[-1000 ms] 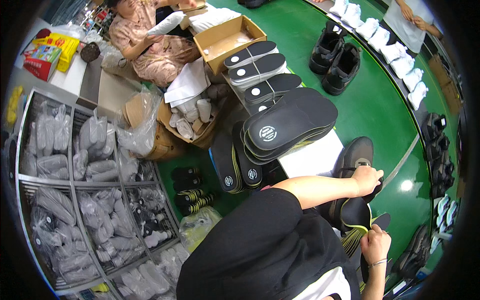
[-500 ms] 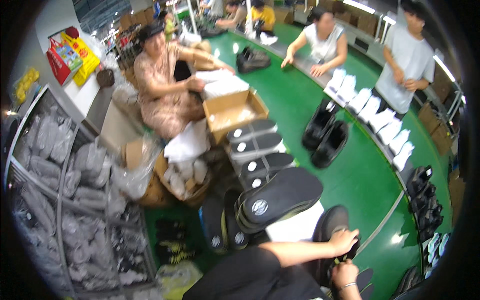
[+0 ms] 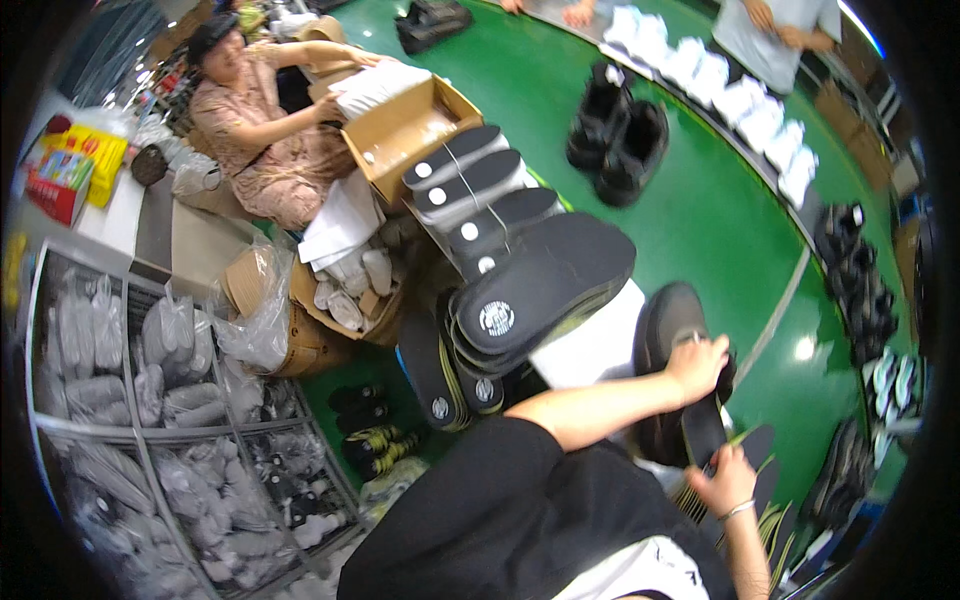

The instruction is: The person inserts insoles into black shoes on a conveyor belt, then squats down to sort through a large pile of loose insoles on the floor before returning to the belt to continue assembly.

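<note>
In front of me at the right lies a black shoe (image 3: 675,325), its toe pointing away. My left hand (image 3: 697,372) is closed over its upper near the opening. My right hand (image 3: 727,485), wearing a bracelet, is closed on the rear end of a dark insole (image 3: 704,430), whose front end goes into the shoe's opening. How deep it reaches is hidden. More insoles (image 3: 765,465) with yellow-green edges lie beside and under my right hand. Left of the shoe rests a stack of black insoles (image 3: 560,270), with a white sheet (image 3: 595,340) partly beneath it.
Tied insole bundles (image 3: 470,190) and a cardboard box (image 3: 440,120) line the green table's left side, where a person sits. A pair of black shoes (image 3: 620,135) stands ahead. White shoes (image 3: 700,75) line the far rail. A grey rack (image 3: 135,430) holds bagged items.
The view has tilted down, so the shoe and both hands appear higher. My right hand is now farther from my left, and the insole between it and the shoe has come into sight.
</note>
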Demonstrator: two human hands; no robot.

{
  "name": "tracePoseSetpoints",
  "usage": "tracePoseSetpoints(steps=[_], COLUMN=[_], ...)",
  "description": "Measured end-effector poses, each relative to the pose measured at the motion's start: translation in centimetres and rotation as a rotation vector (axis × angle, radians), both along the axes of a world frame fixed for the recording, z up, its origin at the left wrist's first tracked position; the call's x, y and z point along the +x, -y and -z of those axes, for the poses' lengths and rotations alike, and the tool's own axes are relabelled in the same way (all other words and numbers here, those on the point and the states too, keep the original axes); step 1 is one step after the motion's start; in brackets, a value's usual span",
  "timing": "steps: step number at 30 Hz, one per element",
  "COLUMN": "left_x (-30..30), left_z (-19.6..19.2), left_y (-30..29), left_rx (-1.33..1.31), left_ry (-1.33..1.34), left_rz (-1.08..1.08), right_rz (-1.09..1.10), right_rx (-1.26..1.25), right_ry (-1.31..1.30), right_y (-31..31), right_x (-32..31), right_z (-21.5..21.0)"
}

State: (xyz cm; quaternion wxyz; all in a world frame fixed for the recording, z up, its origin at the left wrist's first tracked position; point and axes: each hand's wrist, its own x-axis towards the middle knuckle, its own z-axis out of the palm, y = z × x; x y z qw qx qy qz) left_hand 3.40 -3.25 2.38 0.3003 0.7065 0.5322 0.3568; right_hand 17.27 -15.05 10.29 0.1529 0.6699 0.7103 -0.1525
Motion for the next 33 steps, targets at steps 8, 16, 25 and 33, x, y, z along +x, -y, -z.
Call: tracePoseSetpoints(steps=[8, 16, 25, 33], left_x=[-0.9, -0.5, -1.0, -1.3], left_z=[-0.7, 0.7, 0.3, 0.7], left_y=[-0.5, -0.8, -0.8, -1.0], left_rx=[-0.006, 0.051, -0.007, -0.01], left_ry=[-0.079, 0.048, 0.003, 0.114], left_rz=[0.043, 0.054, 0.041, 0.075], right_rz=[-0.27, -0.197, -0.292, -0.388], right_rx=[0.16, -0.03, -0.64, -0.315], right_ry=[-0.006, -0.037, -0.128, 0.245], right_y=[-3.2, -6.1, -10.2, -7.5], right_x=[-1.8, -3.5, -2.9, -5.3], right_z=[1.3, 8.0, 6.5, 9.2])
